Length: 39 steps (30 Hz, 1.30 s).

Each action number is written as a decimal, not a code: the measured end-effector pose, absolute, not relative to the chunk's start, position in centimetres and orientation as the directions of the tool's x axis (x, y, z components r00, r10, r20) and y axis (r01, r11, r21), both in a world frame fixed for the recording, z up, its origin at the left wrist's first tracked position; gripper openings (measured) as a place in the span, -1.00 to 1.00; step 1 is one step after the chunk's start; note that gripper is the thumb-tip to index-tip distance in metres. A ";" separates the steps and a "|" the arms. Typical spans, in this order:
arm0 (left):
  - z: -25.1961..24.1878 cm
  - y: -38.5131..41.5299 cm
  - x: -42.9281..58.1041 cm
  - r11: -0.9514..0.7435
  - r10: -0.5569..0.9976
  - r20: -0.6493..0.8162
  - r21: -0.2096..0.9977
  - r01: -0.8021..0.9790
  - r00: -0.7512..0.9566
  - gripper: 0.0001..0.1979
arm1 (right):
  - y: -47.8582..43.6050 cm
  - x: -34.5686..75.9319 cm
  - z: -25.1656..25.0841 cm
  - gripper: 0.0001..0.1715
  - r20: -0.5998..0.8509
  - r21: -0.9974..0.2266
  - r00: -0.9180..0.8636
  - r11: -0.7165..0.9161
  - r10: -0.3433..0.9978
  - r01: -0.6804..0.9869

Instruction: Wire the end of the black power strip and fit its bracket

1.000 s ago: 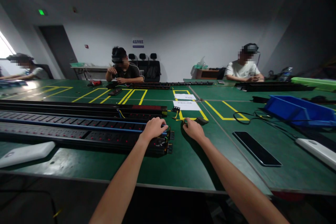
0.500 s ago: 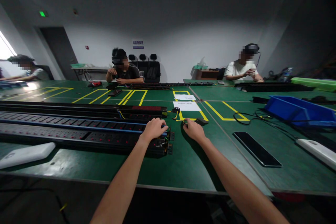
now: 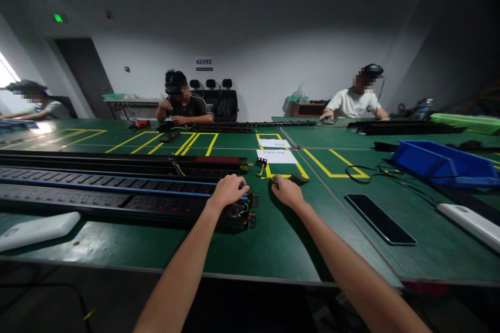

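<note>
My left hand lies on the right end of a long black power strip with a blue edge, its fingers bent over that end. More long black strips lie alongside, with wires and connectors showing at their ends. To the right, my right hand rests low over the green table, fingers curled together. Whatever those fingers hold, if anything, is hidden. Just past them is a dark flat piece. A yellow wire with a small black connector lies between and beyond both hands.
White paper sheets lie ahead on the green table, marked with yellow tape. A phone, a white device with a cable and a blue bin are at right. A white object sits at left. Several co-workers sit around.
The co-worker at the far right has lowered a raised hand and reached out to the table. My hands stay almost where they were; the view has shifted slightly.
</note>
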<state>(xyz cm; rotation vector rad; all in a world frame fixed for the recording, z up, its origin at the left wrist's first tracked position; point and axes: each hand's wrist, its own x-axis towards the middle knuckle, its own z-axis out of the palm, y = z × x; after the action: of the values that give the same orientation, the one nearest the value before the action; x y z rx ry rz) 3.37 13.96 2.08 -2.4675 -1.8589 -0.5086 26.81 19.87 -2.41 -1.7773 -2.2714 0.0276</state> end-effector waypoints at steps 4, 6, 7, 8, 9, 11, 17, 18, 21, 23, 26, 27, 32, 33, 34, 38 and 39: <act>2.1 14.0 3.4 -0.287 0.938 0.256 0.189 0.939 0.235 -0.71 | 19.9 26.8 -2.4 -0.62 0.183 -0.178 -0.218 0.251 0.958 0.952; 2.1 14.0 3.4 -0.286 0.938 0.256 0.185 0.940 0.235 -0.71 | 19.9 26.8 -2.3 -0.63 0.181 -0.181 -0.219 0.251 0.959 0.951; 2.1 14.0 3.4 -0.285 0.938 0.256 0.182 0.941 0.235 -0.71 | 19.9 26.8 -2.3 -0.63 0.180 -0.181 -0.219 0.251 0.959 0.951; 2.0 14.0 3.4 -0.284 0.938 0.256 0.178 0.942 0.235 -0.71 | 19.9 26.9 -2.3 -0.62 0.179 -0.181 -0.219 0.251 0.959 0.951; 2.0 14.0 3.4 -0.284 0.938 0.256 0.174 0.943 0.235 -0.71 | 19.9 26.9 -2.3 -0.62 0.178 -0.180 -0.220 0.251 0.959 0.951; 2.0 14.1 3.3 -0.286 0.937 0.256 0.167 0.944 0.238 -0.70 | 20.0 26.9 -2.4 -0.61 0.177 -0.181 -0.220 0.251 0.959 0.951; 2.0 14.1 3.2 -0.294 0.934 0.259 0.170 0.941 0.245 -0.70 | 20.0 26.9 -2.4 -0.52 0.175 -0.215 -0.201 0.237 0.964 0.947; 2.0 14.1 3.2 -0.295 0.934 0.258 0.172 0.940 0.246 -0.70 | 20.0 26.9 -2.4 -0.51 0.175 -0.219 -0.201 0.237 0.964 0.946; 2.0 14.0 3.2 -0.298 0.934 0.256 0.179 0.938 0.248 -0.70 | 20.0 26.9 -2.4 -0.50 0.182 -0.227 -0.201 0.240 0.962 0.944; 2.0 14.0 3.2 -0.296 0.935 0.254 0.180 0.938 0.247 -0.69 | 20.0 26.9 -2.4 -0.50 0.191 -0.228 -0.201 0.243 0.961 0.943; 2.2 13.9 3.2 -0.290 0.938 0.250 0.175 0.941 0.242 -0.70 | 20.0 26.9 -2.4 -0.49 0.195 -0.231 -0.207 0.250 0.959 0.940; 2.3 13.9 3.3 -0.289 0.938 0.247 0.175 0.941 0.242 -0.70 | 20.0 26.9 -2.4 -0.49 0.193 -0.232 -0.208 0.250 0.959 0.940; 2.5 13.8 3.3 -0.289 0.938 0.248 0.176 0.941 0.242 -0.70 | 20.1 27.0 -2.3 -0.51 0.183 -0.231 -0.207 0.247 0.961 0.941; 2.5 13.8 3.3 -0.290 0.938 0.250 0.176 0.941 0.242 -0.70 | 20.1 27.0 -2.3 -0.52 0.180 -0.230 -0.209 0.248 0.961 0.941; 2.5 13.8 3.3 -0.291 0.937 0.252 0.176 0.940 0.243 -0.70 | 20.1 27.0 -2.3 -0.52 0.178 -0.230 -0.210 0.248 0.961 0.941; 2.4 13.9 3.3 -0.297 0.934 0.257 0.175 0.939 0.248 -0.70 | 20.1 27.0 -2.2 -0.50 0.178 -0.236 -0.200 0.239 0.963 0.942; 2.3 13.9 3.3 -0.294 0.935 0.255 0.174 0.940 0.245 -0.70 | 20.1 27.0 -2.2 -0.50 0.176 -0.238 -0.196 0.235 0.965 0.943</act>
<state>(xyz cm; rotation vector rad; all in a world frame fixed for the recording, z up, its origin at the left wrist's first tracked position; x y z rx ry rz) 3.31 13.94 2.35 -2.4673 -1.8580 -0.4878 26.96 20.10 -2.17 -1.7794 -2.2257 0.1110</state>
